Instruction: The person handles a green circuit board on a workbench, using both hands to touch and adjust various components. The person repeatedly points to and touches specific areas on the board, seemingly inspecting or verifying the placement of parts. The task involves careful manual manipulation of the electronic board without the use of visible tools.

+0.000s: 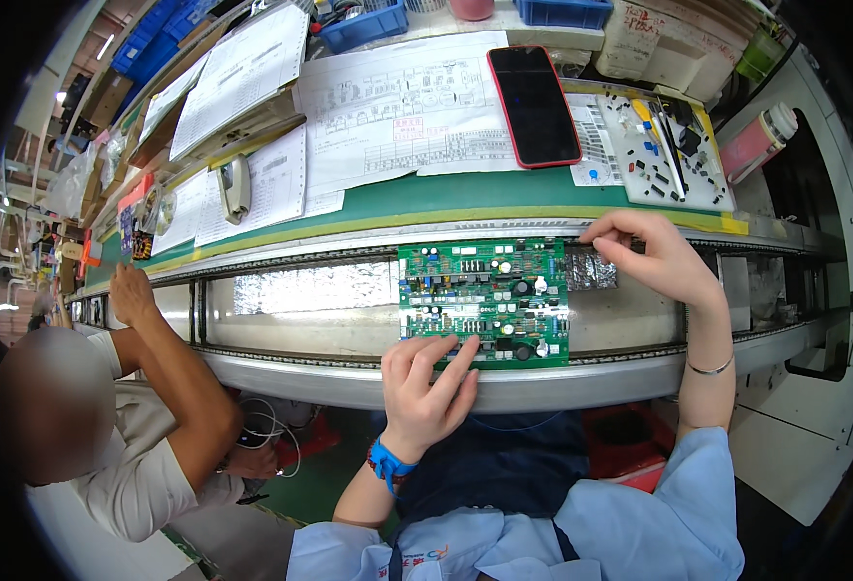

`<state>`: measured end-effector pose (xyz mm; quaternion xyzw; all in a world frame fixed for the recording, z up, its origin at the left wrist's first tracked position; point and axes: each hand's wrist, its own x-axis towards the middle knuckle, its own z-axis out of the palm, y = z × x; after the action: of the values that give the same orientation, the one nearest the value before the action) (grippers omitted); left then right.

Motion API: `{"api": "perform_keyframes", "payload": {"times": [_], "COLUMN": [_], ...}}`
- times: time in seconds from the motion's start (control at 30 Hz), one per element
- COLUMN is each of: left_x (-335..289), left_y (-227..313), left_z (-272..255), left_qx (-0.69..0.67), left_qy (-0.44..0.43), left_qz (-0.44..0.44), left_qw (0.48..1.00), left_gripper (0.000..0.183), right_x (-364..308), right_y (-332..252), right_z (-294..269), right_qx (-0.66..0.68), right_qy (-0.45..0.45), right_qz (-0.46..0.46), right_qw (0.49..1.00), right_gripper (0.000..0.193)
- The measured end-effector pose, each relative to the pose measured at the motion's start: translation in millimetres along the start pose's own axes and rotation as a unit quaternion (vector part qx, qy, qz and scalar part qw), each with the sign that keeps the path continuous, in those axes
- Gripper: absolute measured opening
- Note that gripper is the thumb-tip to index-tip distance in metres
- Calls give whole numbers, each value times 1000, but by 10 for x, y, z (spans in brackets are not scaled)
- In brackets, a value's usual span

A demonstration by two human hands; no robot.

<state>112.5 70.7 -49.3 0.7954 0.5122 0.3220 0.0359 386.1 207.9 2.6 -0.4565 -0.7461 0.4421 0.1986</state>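
A green circuit board (484,302), crowded with small electronic parts, spans the two rails of a conveyor track in front of me. My left hand (426,387) reaches over the near rail with its fingers stretched apart, the fingertips on or just over the board's near left part. A blue wrist strap (387,463) is around that wrist. My right hand (651,254) hovers by the far rail, right of the board. Its thumb and index finger come together in a pinch; whatever may be between them is too small to make out.
Behind the track, a green bench (387,201) bears printed drawings (378,126), a red-cased phone (535,107) and a white tray (697,194) with loose components and tools. A white-capped bottle (758,140) stands at the right. A co-worker's arm (189,387) reaches over the track at left.
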Motion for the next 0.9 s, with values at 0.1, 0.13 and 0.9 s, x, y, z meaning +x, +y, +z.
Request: {"api": "perform_keyframes", "payload": {"times": [0.1,0.13,0.9], "left_x": [8,19,240], "left_y": [-4,7,170], "left_z": [12,2,-419], "left_qx": [8,7,-813], "left_qy": [-3,-8,-10], "left_qz": [8,11,126], "left_qw": [1000,1000,569], "left_gripper": [37,37,101], "right_x": [17,22,8], "right_y": [53,55,37], "right_z": [25,15,5], "right_qx": [8,7,5], "right_qy": [24,24,-28], "right_qz": [-21,-23,7], "right_qw": [999,999,1000], "right_gripper": [16,16,20]}}
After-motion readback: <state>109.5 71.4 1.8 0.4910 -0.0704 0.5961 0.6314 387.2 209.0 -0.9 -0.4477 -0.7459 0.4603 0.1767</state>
